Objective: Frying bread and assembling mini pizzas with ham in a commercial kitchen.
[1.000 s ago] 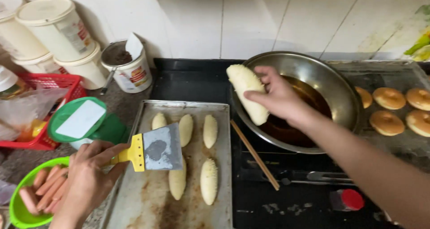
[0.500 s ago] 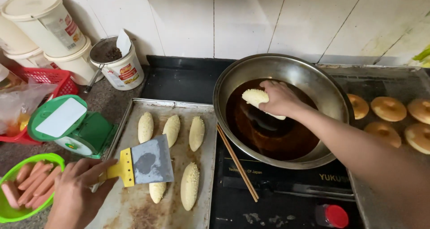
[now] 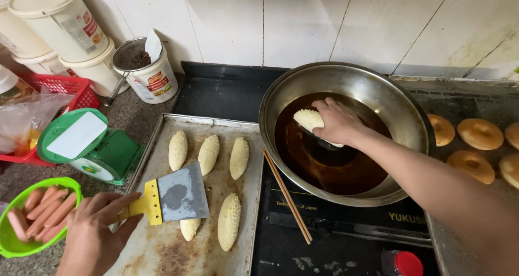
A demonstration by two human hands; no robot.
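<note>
My right hand (image 3: 339, 122) holds a pale crumbed dough roll (image 3: 309, 119) low over the dark oil in a large metal wok (image 3: 403, 114). My left hand (image 3: 94, 235) grips a yellow-handled metal scraper (image 3: 175, 196) above a worn baking tray (image 3: 162, 251). Several raw crumbed rolls lie on the tray, one (image 3: 228, 221) just right of the scraper blade and one (image 3: 189, 228) partly under it. Three more lie in a row behind, such as the middle one (image 3: 208, 154).
Wooden chopsticks (image 3: 287, 196) lie between tray and wok. Fried golden rounds (image 3: 478, 134) rest on a rack at right. A green bowl of sausages (image 3: 38, 216), green scale (image 3: 81, 143), red basket (image 3: 67, 87) and white tubs (image 3: 59, 22) stand left. A red-capped bottle (image 3: 403, 263) is near.
My right hand carried the roll from above the tray's edge down into the wok, close to the oil. My left hand with the scraper stayed over the tray.
</note>
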